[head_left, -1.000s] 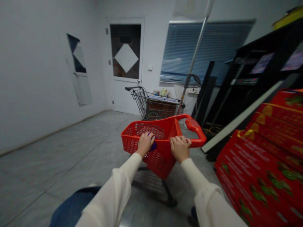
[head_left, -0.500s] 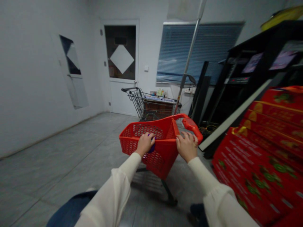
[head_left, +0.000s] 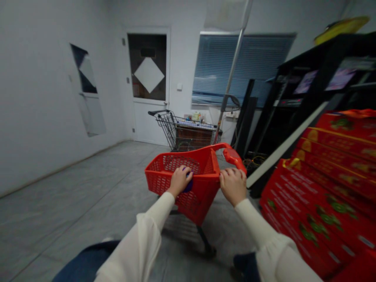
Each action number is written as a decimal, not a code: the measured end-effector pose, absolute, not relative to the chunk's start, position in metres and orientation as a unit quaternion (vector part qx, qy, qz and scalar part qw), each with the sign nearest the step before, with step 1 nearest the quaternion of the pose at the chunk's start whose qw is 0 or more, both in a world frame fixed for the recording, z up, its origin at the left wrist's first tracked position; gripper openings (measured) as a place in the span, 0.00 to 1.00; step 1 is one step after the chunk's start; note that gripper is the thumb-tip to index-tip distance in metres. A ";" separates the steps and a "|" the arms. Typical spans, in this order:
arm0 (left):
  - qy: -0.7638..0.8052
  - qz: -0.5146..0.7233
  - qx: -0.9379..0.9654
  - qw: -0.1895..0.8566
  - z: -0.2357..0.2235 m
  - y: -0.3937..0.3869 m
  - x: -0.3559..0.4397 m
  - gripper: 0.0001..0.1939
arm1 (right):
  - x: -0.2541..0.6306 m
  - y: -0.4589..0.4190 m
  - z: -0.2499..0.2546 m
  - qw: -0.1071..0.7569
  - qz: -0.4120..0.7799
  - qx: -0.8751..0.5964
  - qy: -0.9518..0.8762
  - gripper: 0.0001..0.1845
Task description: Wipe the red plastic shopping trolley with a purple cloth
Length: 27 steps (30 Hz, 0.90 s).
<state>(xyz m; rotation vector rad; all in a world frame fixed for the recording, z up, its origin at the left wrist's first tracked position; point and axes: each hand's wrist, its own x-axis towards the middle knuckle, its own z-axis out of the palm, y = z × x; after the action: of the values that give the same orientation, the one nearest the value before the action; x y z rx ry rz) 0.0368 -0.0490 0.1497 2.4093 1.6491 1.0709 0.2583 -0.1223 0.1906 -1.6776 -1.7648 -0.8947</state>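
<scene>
A red plastic shopping cart (head_left: 202, 196) with perforated sides stands sideways in front of me on dark legs. My left hand (head_left: 180, 180) is closed over the near rim of its basket. Something purple (head_left: 188, 186) shows beside and under those fingers; I cannot make out what it is. Toward the cart's handle end, my right hand (head_left: 234, 184) is wrapped over the rim at the corner. Just beyond it rises the red handle (head_left: 232, 156). The palms and the undersides of the fingers are hidden.
Behind the red cart is a black wire shopping cart (head_left: 167, 125) with a brown box (head_left: 192, 137). Stacked red cartons (head_left: 320, 203) stand close on my right, near a leaning white board (head_left: 288, 145). A metal pole (head_left: 232, 74) rises at the back; a white door (head_left: 149, 121) is beyond.
The view has shifted slightly, so the background sits a little lower and farther left. Both hands stay on the red cart's rim; the right hand's fingers look more closed.
</scene>
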 end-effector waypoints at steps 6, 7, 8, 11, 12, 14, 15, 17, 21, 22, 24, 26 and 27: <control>0.452 0.419 0.784 0.075 0.165 -0.055 0.065 0.13 | 0.242 -0.125 0.190 0.275 -0.315 -0.620 -0.664 0.13; 0.439 0.420 0.790 0.075 0.168 -0.056 0.070 0.12 | 0.241 -0.126 0.191 0.273 -0.312 -0.610 -0.675 0.13; 0.436 0.416 0.795 0.073 0.170 -0.055 0.072 0.11 | 0.242 -0.128 0.193 0.271 -0.308 -0.600 -0.687 0.13; 0.471 0.382 0.792 0.072 0.173 -0.049 0.060 0.09 | 0.251 -0.129 0.197 0.287 -0.300 -0.584 -0.697 0.15; 0.486 0.369 0.789 0.075 0.173 -0.046 0.053 0.09 | 0.254 -0.128 0.198 0.301 -0.298 -0.587 -0.690 0.16; 0.506 0.358 0.780 0.084 0.174 -0.042 0.042 0.09 | 0.257 -0.125 0.198 0.327 -0.291 -0.595 -0.674 0.16; 0.509 0.363 0.775 0.089 0.175 -0.042 0.041 0.09 | 0.256 -0.123 0.197 0.336 -0.286 -0.598 -0.669 0.16; 0.495 0.388 0.771 0.096 0.177 -0.045 0.046 0.10 | 0.250 -0.122 0.194 0.348 -0.278 -0.605 -0.660 0.15; 0.412 0.453 0.787 0.080 0.175 -0.056 0.067 0.09 | 0.237 -0.126 0.192 0.356 -0.285 -0.602 -0.655 0.15; 0.397 0.469 0.785 0.074 0.172 -0.057 0.068 0.08 | 0.236 -0.128 0.192 0.355 -0.288 -0.597 -0.660 0.15; 0.396 0.492 0.772 0.069 0.166 -0.055 0.062 0.07 | 0.235 -0.130 0.192 0.354 -0.292 -0.588 -0.666 0.14; 0.424 0.498 0.753 0.067 0.161 -0.050 0.052 0.07 | 0.233 -0.130 0.191 0.359 -0.290 -0.586 -0.666 0.14; 0.443 0.497 0.743 0.067 0.160 -0.049 0.048 0.06 | 0.231 -0.130 0.190 0.365 -0.290 -0.587 -0.662 0.14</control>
<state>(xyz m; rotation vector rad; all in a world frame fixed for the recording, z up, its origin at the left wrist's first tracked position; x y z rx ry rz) 0.0478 -0.0487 0.1596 2.2412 1.3341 1.4986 0.2313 -0.1295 0.1895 -1.5099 -1.7025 -0.7446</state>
